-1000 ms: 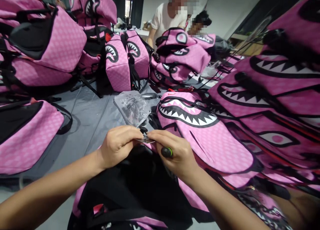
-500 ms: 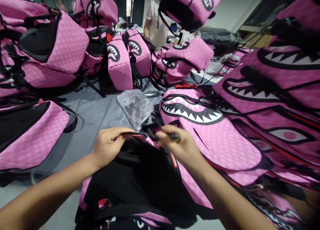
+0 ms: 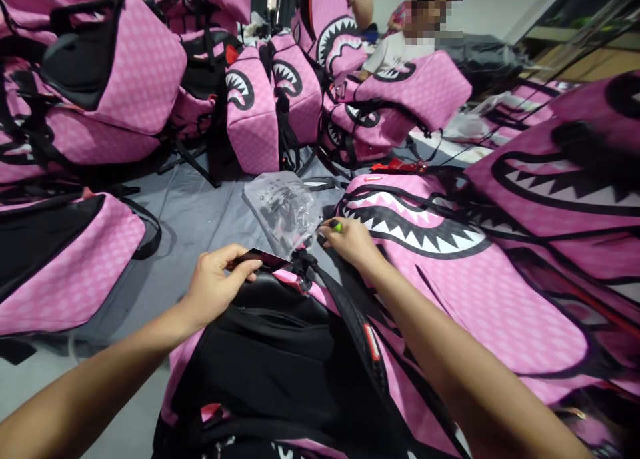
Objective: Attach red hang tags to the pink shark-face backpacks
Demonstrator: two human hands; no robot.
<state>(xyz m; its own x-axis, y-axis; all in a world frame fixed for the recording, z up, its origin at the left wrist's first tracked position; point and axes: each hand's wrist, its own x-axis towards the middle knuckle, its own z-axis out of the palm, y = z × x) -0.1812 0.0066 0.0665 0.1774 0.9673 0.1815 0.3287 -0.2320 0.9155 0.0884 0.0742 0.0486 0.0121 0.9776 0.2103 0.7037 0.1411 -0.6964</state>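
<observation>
A pink backpack lies back-up in front of me, its black back panel facing me. My left hand pinches a black strap at the bag's top edge. My right hand is closed round a small black tool with a green tip and reaches toward a clear plastic bag of small dark parts on the grey table. Its fingertips are right at the plastic bag's near corner.
Pink shark-mouth backpacks ring the grey table: stacks at the left, upright ones in the middle, large ones on the right. Another person in a white shirt works beyond them, handling a backpack.
My right hand left the strap and moved forward and right to the plastic bag. My left hand keeps the strap. The view tilted down; the person behind lowered a raised backpack.
</observation>
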